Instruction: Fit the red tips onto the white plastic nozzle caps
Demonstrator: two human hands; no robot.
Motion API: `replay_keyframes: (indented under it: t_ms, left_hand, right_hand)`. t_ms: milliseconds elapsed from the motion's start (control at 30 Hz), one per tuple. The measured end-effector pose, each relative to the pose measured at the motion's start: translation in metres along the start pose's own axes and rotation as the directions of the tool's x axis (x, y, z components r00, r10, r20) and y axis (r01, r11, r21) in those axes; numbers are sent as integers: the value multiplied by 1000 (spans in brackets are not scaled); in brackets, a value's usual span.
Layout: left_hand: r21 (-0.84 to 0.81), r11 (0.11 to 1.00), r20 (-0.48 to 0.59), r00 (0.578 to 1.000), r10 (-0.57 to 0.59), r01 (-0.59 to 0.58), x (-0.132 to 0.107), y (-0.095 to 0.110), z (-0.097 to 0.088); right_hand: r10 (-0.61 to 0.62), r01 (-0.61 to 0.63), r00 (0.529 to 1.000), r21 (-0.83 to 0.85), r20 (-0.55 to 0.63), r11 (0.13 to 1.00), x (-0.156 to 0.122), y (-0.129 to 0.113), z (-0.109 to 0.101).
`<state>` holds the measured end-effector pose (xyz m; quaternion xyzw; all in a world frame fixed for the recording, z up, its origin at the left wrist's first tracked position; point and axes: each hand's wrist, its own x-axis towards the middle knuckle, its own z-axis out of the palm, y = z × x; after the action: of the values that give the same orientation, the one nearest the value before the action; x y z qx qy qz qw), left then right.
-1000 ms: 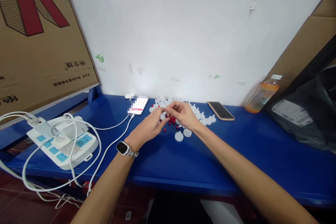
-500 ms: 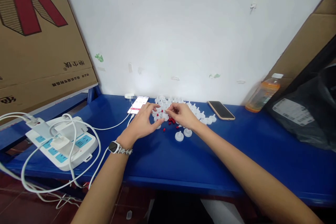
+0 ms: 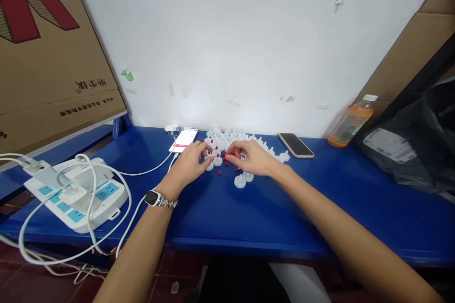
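Several small white plastic caps (image 3: 240, 181) lie spread on the blue table (image 3: 270, 213) near the wall, with tiny red pieces (image 3: 219, 173) scattered among them. My left hand (image 3: 188, 163), a watch on its wrist, rests low on the table with fingers curled over a white cap (image 3: 217, 161) topped with red. My right hand (image 3: 250, 157) lies just to the right, its fingertips pinched together over the red pieces; what it pinches is too small to make out.
A white phone (image 3: 185, 138) on a cable lies left of the caps, a dark phone (image 3: 295, 145) right of them. A power strip (image 3: 76, 191) with plugs and white cables sits at the left. An orange drink bottle (image 3: 350, 121), a black bag (image 3: 419, 147) and cardboard (image 3: 46, 52) border the table.
My left hand moved left from the right hand and settled down on the caps. My right hand dropped lower over the red pieces. The view shifted slightly.
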<state>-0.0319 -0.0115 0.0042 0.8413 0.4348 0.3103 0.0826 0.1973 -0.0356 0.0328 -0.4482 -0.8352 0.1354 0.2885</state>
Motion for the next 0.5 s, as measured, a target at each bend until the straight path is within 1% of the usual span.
replay_keyframes:
  t_ms: [100,167,233,267,367,433,500]
  left_hand:
    - [13,998,-72,996,58,-58,-1,13,-2]
    - [-24,994,-75,991,108,-110,-2,24,-4]
    - [-76,986,-51,988,144,-148,-3,34,-4]
    - [-100,982,-36,987,156,-159,-4,38,-4]
    - [-143,974,6,984,180,-177,-4,44,-2]
    - [-153,973,27,983,181,-175,-4,43,-1]
    - [-157,978,30,989,146,-139,-3,38,-1]
  right_hand:
    - [-59,63,995,-52,75,997,-27,-2,-9]
    - [-88,92,991,-39,104,995,-38,-3,-10]
    - [-87,86,992,10,96,996,-40,-5,-10]
    - [-72,69,995,45,68,997,-39,-7,-10]
    - [25,-10,997,194,-79,981,-26,-14,-10]
    - [85,-37,985,294,-153,955,-17,-17,-6]
    - [116,-38,974,366,-195,930,-9,-18,0]
